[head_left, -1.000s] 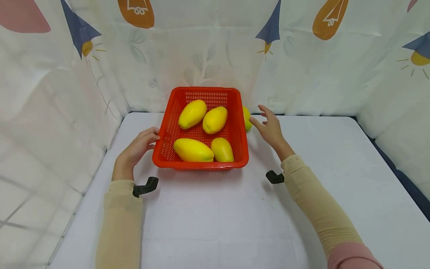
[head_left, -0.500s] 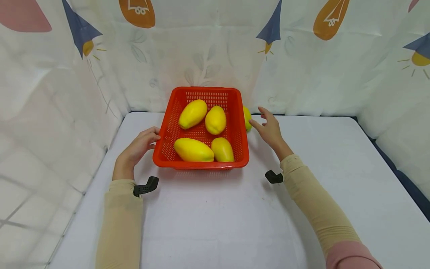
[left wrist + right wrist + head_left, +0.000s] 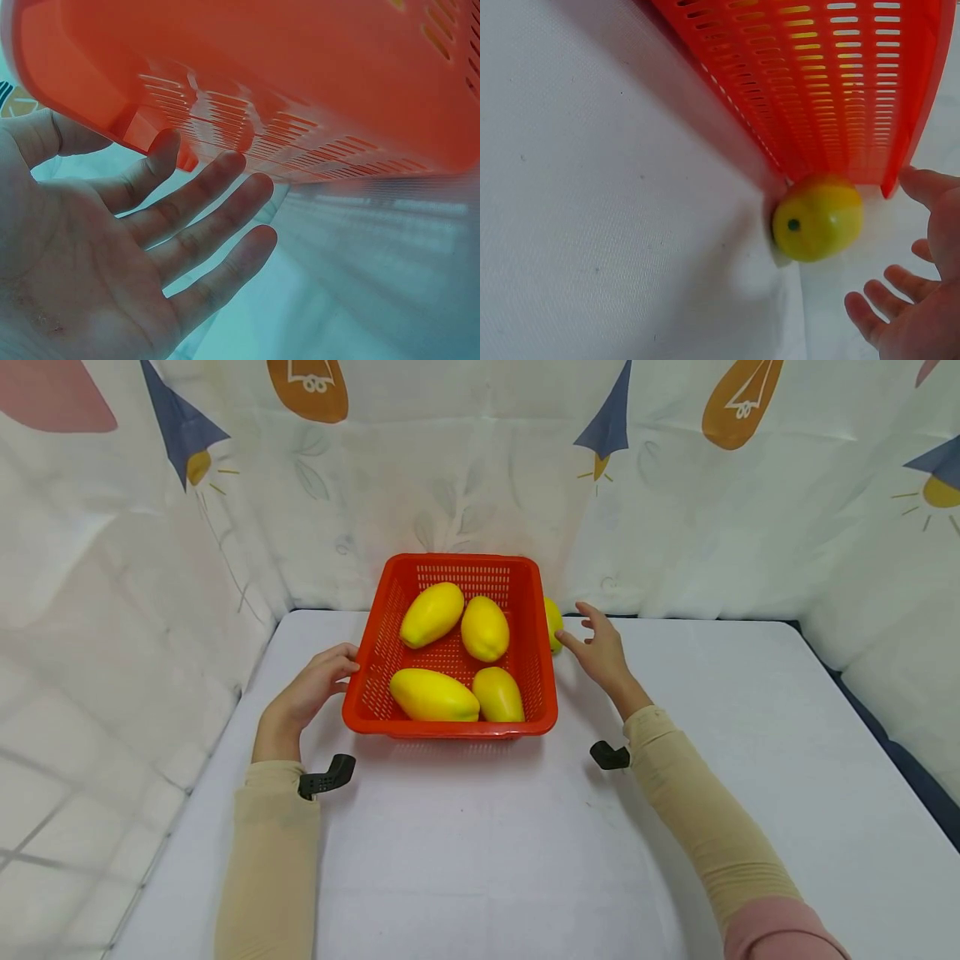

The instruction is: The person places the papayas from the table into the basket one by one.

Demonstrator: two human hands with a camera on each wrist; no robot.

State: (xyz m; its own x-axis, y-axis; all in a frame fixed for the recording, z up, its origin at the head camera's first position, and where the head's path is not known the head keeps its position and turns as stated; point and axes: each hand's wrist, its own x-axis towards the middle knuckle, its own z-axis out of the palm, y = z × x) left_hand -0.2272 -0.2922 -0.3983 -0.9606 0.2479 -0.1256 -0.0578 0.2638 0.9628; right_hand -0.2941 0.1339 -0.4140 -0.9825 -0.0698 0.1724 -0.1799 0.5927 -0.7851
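A red plastic basket [image 3: 448,727] stands at the back of the white table, with several yellow mango-like fruits [image 3: 432,695] inside. One of them, an upper right fruit [image 3: 485,629], lies near the basket's middle. My left hand [image 3: 307,689] touches the basket's left side under the rim, its fingers [image 3: 225,262] spread and loosely extended. Outside the right wall, partly hidden by the basket in the head view, lies a yellow-green fruit [image 3: 817,219] with a dark spot at its end. Close to it, my right hand [image 3: 600,652] is held with spread fingers and holds nothing.
White patterned cloth [image 3: 480,485] hangs directly behind the table and along its sides. Black wrist cameras [image 3: 327,777] jut inward from both sleeves. The white tabletop [image 3: 465,843] extends in front of the basket and to its right.
The upper right fruit in the basket has turned and shifted slightly right. My right hand has lowered a little beside the outside fruit. My left hand stays at the basket.
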